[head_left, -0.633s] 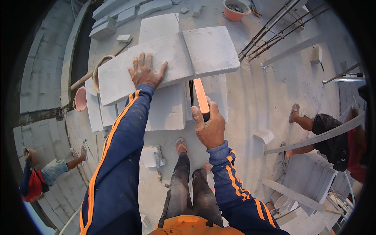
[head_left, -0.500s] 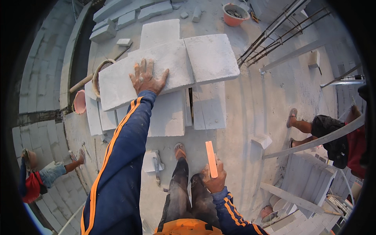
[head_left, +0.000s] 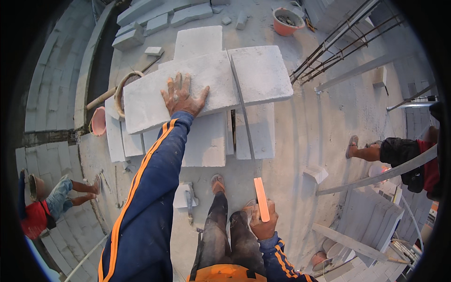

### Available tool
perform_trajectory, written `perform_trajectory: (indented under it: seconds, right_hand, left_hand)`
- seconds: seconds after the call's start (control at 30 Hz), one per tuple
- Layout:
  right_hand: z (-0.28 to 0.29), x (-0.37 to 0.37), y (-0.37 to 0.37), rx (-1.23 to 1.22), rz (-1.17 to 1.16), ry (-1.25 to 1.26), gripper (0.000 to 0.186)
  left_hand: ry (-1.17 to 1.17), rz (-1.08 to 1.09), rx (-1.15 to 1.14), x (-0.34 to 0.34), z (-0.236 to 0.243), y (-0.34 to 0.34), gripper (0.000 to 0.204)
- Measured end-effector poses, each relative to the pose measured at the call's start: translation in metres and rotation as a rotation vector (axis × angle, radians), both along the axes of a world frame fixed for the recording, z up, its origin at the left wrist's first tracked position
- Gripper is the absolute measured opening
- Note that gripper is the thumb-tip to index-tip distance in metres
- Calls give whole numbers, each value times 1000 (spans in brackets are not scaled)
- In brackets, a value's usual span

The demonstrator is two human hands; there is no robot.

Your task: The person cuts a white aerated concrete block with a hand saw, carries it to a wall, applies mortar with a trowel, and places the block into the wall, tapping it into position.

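Saw [head_left: 246, 126] drawn back — block [head_left: 216, 77] lies beneath the left fingers [head_left: 178, 84].

Left hand [head_left: 184, 99] flat, fingers [head_left: 178, 84] splayed, arm [head_left: 152, 188] extended; right hand [head_left: 264, 228] clenched.

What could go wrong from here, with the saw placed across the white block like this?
The saw blade, held by its orange handle in the right hand, might slip sideways and cut the ungloved left hand lying on the white block.

The part right of the blade reaches past the block beneath, so it could tip or drop.
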State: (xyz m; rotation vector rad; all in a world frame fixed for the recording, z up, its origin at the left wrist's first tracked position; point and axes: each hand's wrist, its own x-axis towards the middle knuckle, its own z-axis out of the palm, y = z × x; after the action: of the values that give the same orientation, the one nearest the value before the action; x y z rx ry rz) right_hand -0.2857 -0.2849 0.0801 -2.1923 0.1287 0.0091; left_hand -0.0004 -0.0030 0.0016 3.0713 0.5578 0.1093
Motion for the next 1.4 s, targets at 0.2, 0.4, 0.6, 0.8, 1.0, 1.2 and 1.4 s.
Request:
perform_trajectory:
  seconds: [0.2,0.4,0.6,0.8,1.0,1.2,1.4]
  right_hand:
    - [-7,117,29,83,14,113,30]
    - [-18,53,16,124,-28,47,34]
    - [2,16,1,105,-15,71,33]
    - [-50,85,15,170,13,-1,38]
    - [-9,-19,-12,66,11,-123,35]
    - [-60,101,25,185,-6,12,33]
    - [-38,-21,-16,-95,115,-98,37]
  left_hand:
    - [11,5,3,0,5,-3,82]
    - [-34,-7,-10,2,-4,0,86]
    - [-5,10,32,-2,-8,0,84]
    - [12,11,12,-2,-1,-1,86]
    - [14,13,39,3,-6,1,87]
    - [-20,0,25,3,-3,1,85]
    - [7,-7,39,2,-8,2,86]
